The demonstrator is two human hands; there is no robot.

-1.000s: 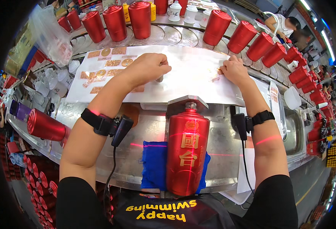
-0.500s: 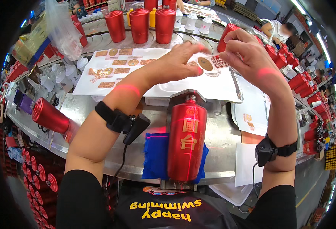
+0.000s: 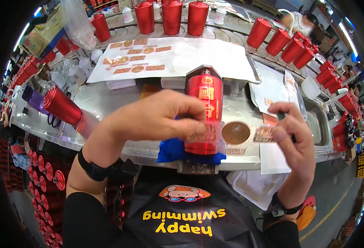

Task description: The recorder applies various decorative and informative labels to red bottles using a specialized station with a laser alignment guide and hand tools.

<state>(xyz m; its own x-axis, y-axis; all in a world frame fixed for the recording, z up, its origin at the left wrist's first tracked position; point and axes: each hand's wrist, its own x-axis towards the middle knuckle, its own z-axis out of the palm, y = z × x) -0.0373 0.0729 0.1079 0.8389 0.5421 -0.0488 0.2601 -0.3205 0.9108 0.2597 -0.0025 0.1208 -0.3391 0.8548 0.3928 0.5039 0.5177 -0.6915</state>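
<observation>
A clear decal strip (image 3: 236,133) with a gold-brown oval and patterned blocks is stretched between my two hands. My left hand (image 3: 161,113) pinches its left end, in front of the lower part of a red bottle (image 3: 217,93) with gold characters. At the other end, my right hand (image 3: 294,134) grips the strip between thumb and fingers, right of the bottle. The bottle lies in a metal cradle (image 3: 198,167), neck pointing away from me, on a blue cloth (image 3: 169,152). The strip's left end overlaps the bottle in view; whether it touches is unclear.
Beyond the bottle lies a white sheet (image 3: 186,58) with several gold decals. Red bottles (image 3: 171,18) stand along the far conveyor. At left are a tilted red bottle (image 3: 62,105) and white caps (image 3: 77,74). A white tray (image 3: 258,188) sits at the front edge.
Both hands have come back toward me from the white sheet, carrying the decal strip off it to the bottle. Red bottles on the far conveyor have shifted, and the view has moved.
</observation>
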